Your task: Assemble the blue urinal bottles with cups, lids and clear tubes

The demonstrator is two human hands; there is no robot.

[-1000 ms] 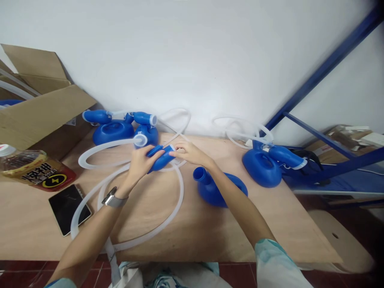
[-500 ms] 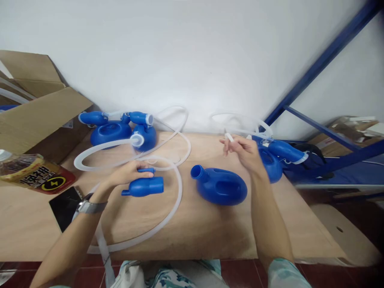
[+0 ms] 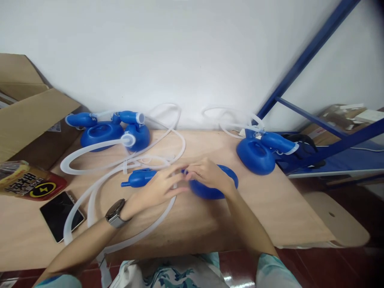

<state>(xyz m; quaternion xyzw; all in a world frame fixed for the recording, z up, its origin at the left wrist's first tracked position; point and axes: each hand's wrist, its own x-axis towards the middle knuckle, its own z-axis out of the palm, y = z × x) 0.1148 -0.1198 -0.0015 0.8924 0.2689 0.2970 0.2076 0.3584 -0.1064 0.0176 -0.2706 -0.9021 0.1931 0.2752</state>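
My left hand (image 3: 168, 185) reaches in from the left with fingers stretched out and thumb apart; its fingertips come up to my right hand. My right hand (image 3: 207, 174) is closed, its fingertips pinched together at the mouth end of a blue plastic jug (image 3: 229, 186) lying on its side. Whatever sits between those fingertips is hidden or too small to name. Behind my left hand lies a blue bottle-shaped spout piece (image 3: 138, 179), partly covered by the hand. A thin blue part (image 3: 146, 169) rests along its far side.
Clear hoses (image 3: 144, 240) curl over the wooden table (image 3: 264, 212). Blue jugs with spouts stand back left (image 3: 102, 134) and back right (image 3: 255, 158). At left are a cardboard box (image 3: 39, 120), a drink bottle (image 3: 33, 184) and a phone (image 3: 61, 216). A blue metal frame (image 3: 306, 64) rises at right.
My left hand has left the blue parts and moved right. My right hand, which held a small white piece in the air, has come down and left to the jug's mouth. The view has shifted slightly.
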